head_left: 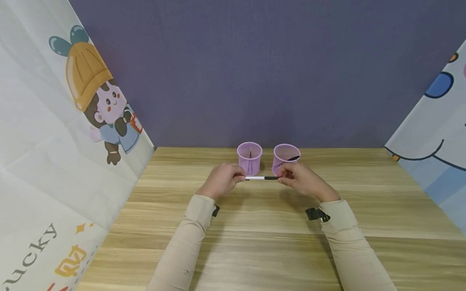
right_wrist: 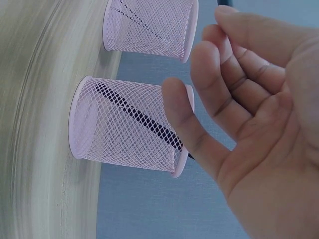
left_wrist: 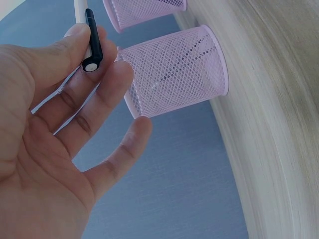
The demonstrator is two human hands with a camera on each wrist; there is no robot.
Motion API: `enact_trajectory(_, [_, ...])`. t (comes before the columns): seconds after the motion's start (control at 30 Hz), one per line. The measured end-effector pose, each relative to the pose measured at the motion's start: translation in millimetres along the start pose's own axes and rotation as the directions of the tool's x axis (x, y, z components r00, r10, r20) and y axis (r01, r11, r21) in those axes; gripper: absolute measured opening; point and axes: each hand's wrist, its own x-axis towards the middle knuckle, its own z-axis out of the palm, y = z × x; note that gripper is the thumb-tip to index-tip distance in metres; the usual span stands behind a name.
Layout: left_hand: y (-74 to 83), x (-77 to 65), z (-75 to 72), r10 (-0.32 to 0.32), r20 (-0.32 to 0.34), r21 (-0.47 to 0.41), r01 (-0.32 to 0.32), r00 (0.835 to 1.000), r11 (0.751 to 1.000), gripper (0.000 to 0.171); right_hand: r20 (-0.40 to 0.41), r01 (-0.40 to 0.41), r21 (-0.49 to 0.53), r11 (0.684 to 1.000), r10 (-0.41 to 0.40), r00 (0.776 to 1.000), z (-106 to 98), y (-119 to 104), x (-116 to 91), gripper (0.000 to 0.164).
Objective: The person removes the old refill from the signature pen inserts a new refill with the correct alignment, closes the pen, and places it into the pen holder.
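Note:
A white and black pen (head_left: 255,178) lies level between both hands, in front of two pink mesh pen holders. The left hand (head_left: 224,179) pinches its white end, where a black clip (left_wrist: 93,42) shows in the left wrist view. At the other end, the right hand (head_left: 300,180) pinches the black part between thumb and fingertips. Behind the left hand stands the left pen holder (head_left: 249,163), with thin dark strips showing through its mesh. The right pen holder (right_wrist: 132,127), partly hidden by the right hand in the head view, has a black stick-like item (head_left: 293,158) leaning in it.
Both pen holders stand upright on the wood-grain table (head_left: 255,250), near its back edge. A dark blue-grey panel (head_left: 269,72) rises behind. White printed sheets with cartoon figures border the left (head_left: 36,121) and right sides.

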Motion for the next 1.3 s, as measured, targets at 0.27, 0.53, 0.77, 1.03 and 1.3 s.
enact_trajectory(0.27, [-1.2,-0.1,0.1,-0.002,0.001,0.001,0.002,1.0,1.0,0.008,-0.005,0.002,-0.004,1.0,-0.002,1.0,0.6,-0.2,0.1,0.008])
enact_trajectory(0.53, [-1.3,-3.5,-1.7,0.008,-0.001,-0.005,-0.008,1.0,1.0,0.008,-0.012,-0.009,-0.004,1.0,0.009,1.0,3.2,-5.2,-1.8,0.009])
enact_trajectory(0.77, [-1.4,-6.3,-3.0,0.016,0.003,-0.002,-0.016,1.0,1.0,0.008,-0.014,-0.014,-0.001,1.0,0.014,1.0,5.8,-9.2,-4.0,0.01])
enact_trajectory(1.03, [-2.0,-7.2,-4.0,0.008,0.008,-0.001,-0.008,1.0,1.0,0.008,-0.004,-0.018,0.039,0.999,0.018,1.0,7.1,-8.1,-3.8,0.009])
enact_trajectory(1.3, [-3.2,-7.4,-4.1,0.023,0.002,0.007,-0.023,1.0,1.0,0.008,0.029,-0.012,0.037,0.999,0.011,1.0,7.3,-8.0,-4.4,0.014])
